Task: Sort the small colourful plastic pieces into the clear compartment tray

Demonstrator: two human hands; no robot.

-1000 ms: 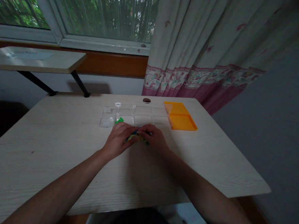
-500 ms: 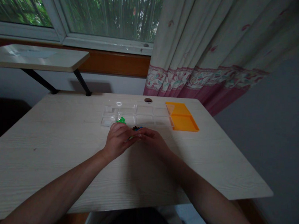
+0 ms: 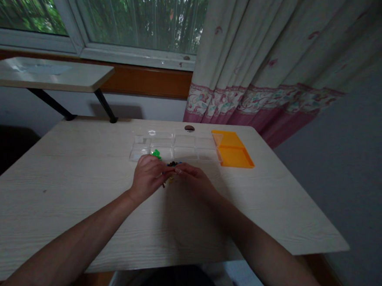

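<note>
My left hand (image 3: pixel 148 174) and my right hand (image 3: pixel 195 176) meet over the middle of the table, fingertips pinched together and almost touching. Whatever sits between the fingertips is too small and hidden to name. Just beyond them lie small dark and blue pieces (image 3: pixel 173 164), partly covered by the fingers. Small yellow pieces (image 3: pixel 171 179) and a brown piece (image 3: pixel 164 185) show below my left fingers. Behind my left hand is a bright green piece (image 3: pixel 156 153), near the front edge of a clear plastic compartment tray (image 3: pixel 184 145).
An orange open tray (image 3: pixel 234 151) touches the right end of the clear one. The wooden table (image 3: pixel 82 181) has a round cable hole (image 3: pixel 189 128) at the back. A raised shelf (image 3: pixel 58 74) stands at back left. A curtain (image 3: pixel 253 60) hangs behind the right side.
My left hand has shifted slightly left, uncovering the yellow and brown pieces beneath its fingers. My right hand stays almost in place.
</note>
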